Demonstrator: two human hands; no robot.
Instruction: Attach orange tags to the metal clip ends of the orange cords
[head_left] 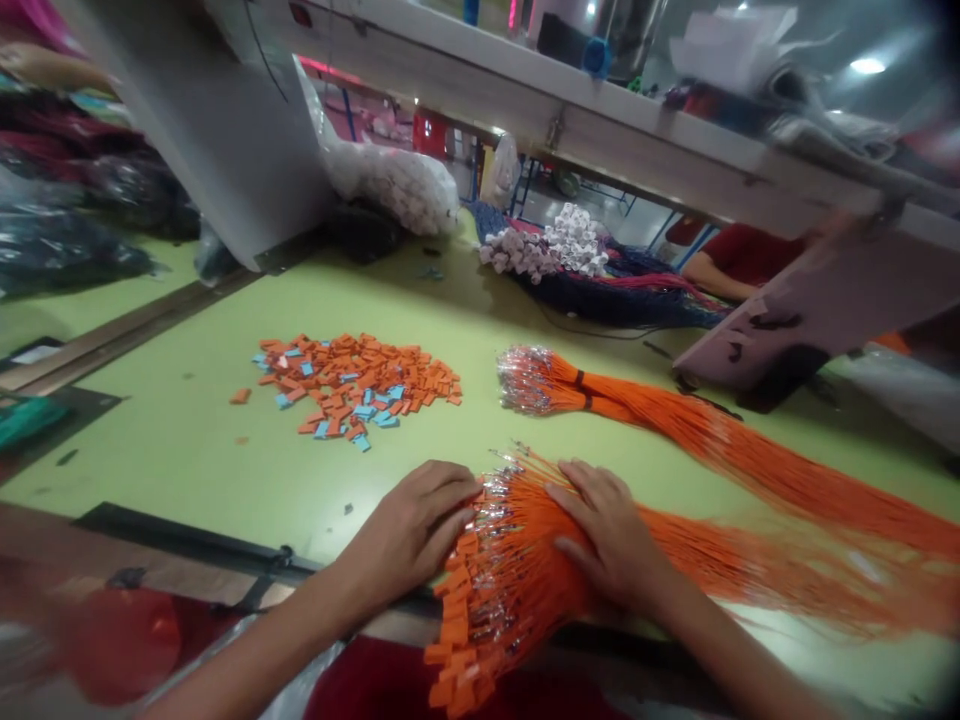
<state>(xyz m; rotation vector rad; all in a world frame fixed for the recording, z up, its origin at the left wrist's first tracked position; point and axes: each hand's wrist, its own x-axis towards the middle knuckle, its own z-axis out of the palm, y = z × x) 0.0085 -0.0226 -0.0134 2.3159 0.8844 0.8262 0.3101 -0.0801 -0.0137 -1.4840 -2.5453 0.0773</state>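
A loose bundle of orange cords (pixel 517 560) with clear plastic tips and orange tags lies at the near edge of the green table (pixel 195 450). My left hand (pixel 409 530) rests flat against the bundle's tip end, fingers stretched out. Spread over the top of the cords, my right hand (pixel 611 535) presses down on them. A second bundle of orange cords (pixel 675 420), tied with a dark band, lies further back to the right. To the left of it sits a pile of small orange and blue tags (pixel 356 385).
White-tipped dark cords (pixel 559 250) are heaped at the far side beside a clear bag of white pieces (pixel 397 185). A white machine body (pixel 217 120) stands at back left. Another person in a red sleeve (pixel 739 260) sits across the table under a shelf.
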